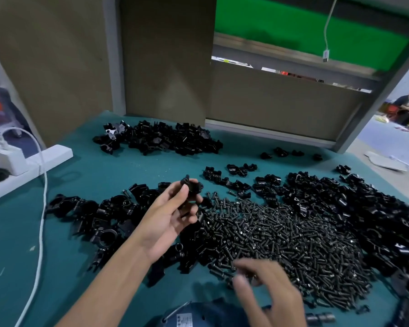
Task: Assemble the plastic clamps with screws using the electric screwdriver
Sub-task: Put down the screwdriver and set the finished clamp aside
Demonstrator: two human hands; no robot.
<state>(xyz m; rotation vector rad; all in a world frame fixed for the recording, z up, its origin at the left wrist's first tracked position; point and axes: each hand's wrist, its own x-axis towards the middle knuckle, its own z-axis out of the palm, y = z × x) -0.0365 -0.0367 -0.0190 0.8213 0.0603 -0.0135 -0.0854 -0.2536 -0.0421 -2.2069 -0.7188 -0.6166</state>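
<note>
Black plastic covers much of the teal desk (pixel 99 171). The left hand (pixel 172 218) is raised above it with the palm turned toward the camera. It pinches one clamp (pixel 191 188) between the thumb on the near side and the fingertips behind, so the clamp sits at the very top of the hand and sticks up past the fingers. Below and to the right of that hand spreads a wide heap of black screws (pixel 281 234), its left edge just beside the left hand's fingers. The right hand (pixel 267 289) hovers low over the near edge of the heap, its fingers curled and the thumb drawn toward them; it is blurred, and whether it holds a screw cannot be told. Under its wrist, at the near edge of the desk, lies the blue electric screwdriver (pixel 194 315) with a white label, only partly in view. More black clamp parts lie in three places: a back pile (pixel 161 138) near the far edge, a right pile (pixel 354 201) beyond the screws, and a left pile (pixel 92 215) of bulkier pieces under and to the left of the left forearm. At the left edge a white power strip (pixel 54 153) carries a white charger (pixel 8 159), and a white cable (pixel 42 208) runs from it toward the near edge. Brown cardboard panels (pixel 168 55) stand behind the desk.
</note>
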